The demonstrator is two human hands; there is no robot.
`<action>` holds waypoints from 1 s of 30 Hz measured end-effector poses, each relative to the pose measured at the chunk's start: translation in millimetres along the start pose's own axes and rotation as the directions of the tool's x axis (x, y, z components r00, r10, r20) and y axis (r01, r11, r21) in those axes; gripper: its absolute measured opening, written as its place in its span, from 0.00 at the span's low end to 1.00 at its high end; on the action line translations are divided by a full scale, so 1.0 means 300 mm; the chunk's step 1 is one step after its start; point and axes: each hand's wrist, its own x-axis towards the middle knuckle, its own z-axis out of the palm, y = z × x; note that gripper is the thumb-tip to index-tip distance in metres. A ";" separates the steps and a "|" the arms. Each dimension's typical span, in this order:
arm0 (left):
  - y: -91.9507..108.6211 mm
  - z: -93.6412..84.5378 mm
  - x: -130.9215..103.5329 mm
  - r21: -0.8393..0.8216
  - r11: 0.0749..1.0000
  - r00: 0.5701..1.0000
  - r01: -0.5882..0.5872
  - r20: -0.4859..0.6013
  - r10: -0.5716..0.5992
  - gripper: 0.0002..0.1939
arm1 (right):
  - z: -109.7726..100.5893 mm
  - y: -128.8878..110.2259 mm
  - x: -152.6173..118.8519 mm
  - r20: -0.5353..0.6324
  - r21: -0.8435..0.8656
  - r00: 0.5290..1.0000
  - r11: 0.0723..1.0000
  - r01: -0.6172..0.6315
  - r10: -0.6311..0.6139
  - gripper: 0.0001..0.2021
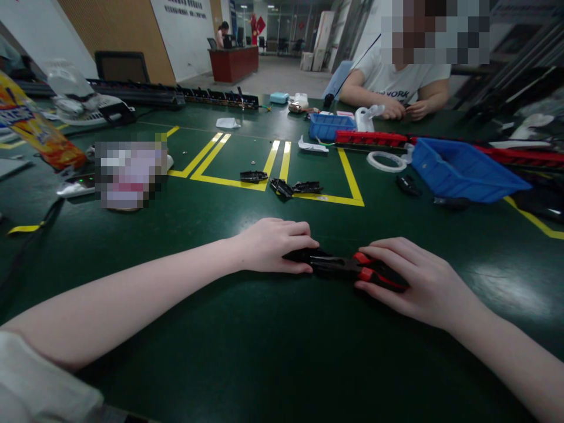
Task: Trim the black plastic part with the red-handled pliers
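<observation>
- Toward the near edge of the green table, two bare hands are working, apart from each other but joined by what they are holding.
- The left hand is pinching one black piece between thumb and fingers.
- The right hand is wrapping around the red-and-black handles of one pair of pliers; its nose is meeting the piece, though from here I cannot tell whether the jaws are biting.
- Farther in, three black parts are lying by the yellow tape, two of them close together.
- Two blue bins are standing on the table: a large bin toward the right edge, a small bin nearer the far edge; I am not making out their contents.
- One white ring is lying just beside the large one.
- At the far edge a co-worker is sitting, the white shirt showing "YORK".
- By the left edge one yellow-and-orange packet is showing big lettering, partly cut off.
</observation>
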 end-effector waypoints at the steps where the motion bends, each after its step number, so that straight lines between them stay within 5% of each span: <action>1: 0.000 -0.001 0.000 -0.001 1.000 1.000 0.000 0.002 0.000 0.20 | 0.001 0.001 -0.002 -0.002 0.009 1.000 1.000 -0.002 0.002 0.19; 17: 0.001 -0.001 0.000 0.025 1.000 0.999 0.010 0.030 -0.011 0.21 | -0.001 -0.009 -0.001 -0.015 0.033 1.000 0.999 0.008 -0.008 0.19; 30: 0.022 -0.007 -0.003 0.368 0.913 0.984 -0.175 0.031 0.176 0.14 | 0.001 0.002 -0.010 -0.008 0.048 1.000 0.999 -0.011 0.011 0.19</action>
